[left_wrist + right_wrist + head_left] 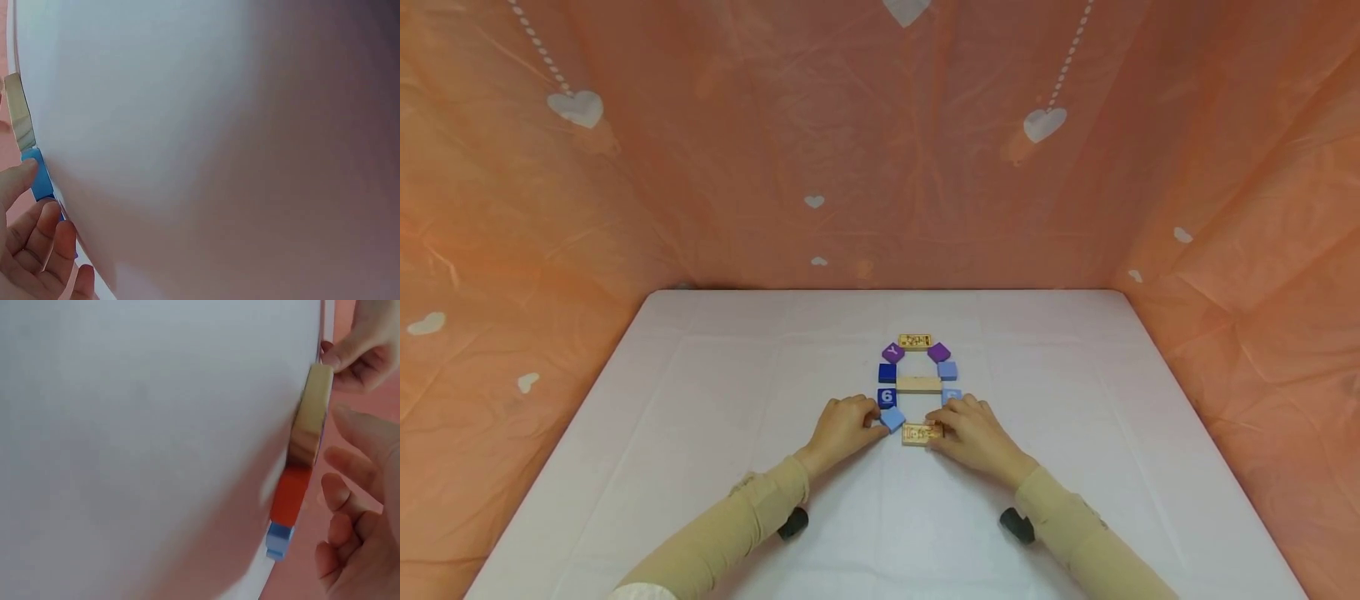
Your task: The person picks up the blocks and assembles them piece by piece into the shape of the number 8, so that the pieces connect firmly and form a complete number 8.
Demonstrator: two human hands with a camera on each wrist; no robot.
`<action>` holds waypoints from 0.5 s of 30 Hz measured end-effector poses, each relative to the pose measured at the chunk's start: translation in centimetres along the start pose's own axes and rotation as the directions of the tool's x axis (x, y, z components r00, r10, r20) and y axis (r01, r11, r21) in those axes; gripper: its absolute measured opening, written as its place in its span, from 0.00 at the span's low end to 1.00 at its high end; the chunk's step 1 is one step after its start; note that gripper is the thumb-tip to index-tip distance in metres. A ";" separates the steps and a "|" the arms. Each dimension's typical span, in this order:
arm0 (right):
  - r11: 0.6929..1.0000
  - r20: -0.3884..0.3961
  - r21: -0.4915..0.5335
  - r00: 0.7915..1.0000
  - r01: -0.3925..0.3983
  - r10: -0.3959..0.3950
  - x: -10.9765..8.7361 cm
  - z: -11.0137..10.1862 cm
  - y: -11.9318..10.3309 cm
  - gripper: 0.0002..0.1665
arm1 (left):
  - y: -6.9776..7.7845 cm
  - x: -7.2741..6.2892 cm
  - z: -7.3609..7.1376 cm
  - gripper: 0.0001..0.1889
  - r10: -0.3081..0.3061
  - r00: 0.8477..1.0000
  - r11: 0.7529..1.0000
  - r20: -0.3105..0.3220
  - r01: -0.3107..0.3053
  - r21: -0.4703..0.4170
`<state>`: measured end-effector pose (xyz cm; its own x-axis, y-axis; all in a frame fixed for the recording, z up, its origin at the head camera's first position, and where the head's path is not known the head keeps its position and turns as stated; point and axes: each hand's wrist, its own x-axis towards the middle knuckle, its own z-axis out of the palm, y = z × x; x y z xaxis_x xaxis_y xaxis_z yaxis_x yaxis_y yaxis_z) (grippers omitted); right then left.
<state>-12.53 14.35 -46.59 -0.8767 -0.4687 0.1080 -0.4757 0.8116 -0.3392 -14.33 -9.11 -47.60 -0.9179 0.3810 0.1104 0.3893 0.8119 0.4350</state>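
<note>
In the head view my left hand (844,429) pinches a tilted light-blue square block (892,419) at the ring's lower left. The left wrist view shows my left thumb on the edge of this light-blue block (39,175). My right hand (977,437) is over the lower right of the ring, partly covering the right end of a printed wooden tile (919,434). In the right wrist view my right fingers (353,494) are loosely bent, apart from each other, beside the wooden tile (310,415) and a red block (292,495). The red block is hidden in the head view.
A pale wooden bar (918,385) spans the ring's middle. Dark-blue blocks (887,372) stand left, light-blue blocks (947,371) right. Purple blocks (938,352) flank a printed tile (914,341) at the top. All lie on a white-covered table (737,358) with orange curtains around.
</note>
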 end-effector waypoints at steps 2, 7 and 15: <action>1.000 -0.012 0.011 1.000 -0.010 0.010 0.2 -0.5 0.3 0.21 | -0.1 0.1 -0.2 0.09 -0.002 1.000 1.000 -0.002 0.002 0.005; 0.998 -0.091 0.060 0.995 -0.030 0.035 1.2 -3.1 1.0 0.21 | -0.4 0.8 -1.4 0.08 -0.002 0.999 1.000 -0.046 0.003 0.017; 1.000 -0.277 -0.001 0.961 0.019 -0.019 2.5 -7.1 3.4 0.31 | -2.1 3.3 -4.4 0.21 0.070 0.986 0.996 -0.151 -0.060 0.073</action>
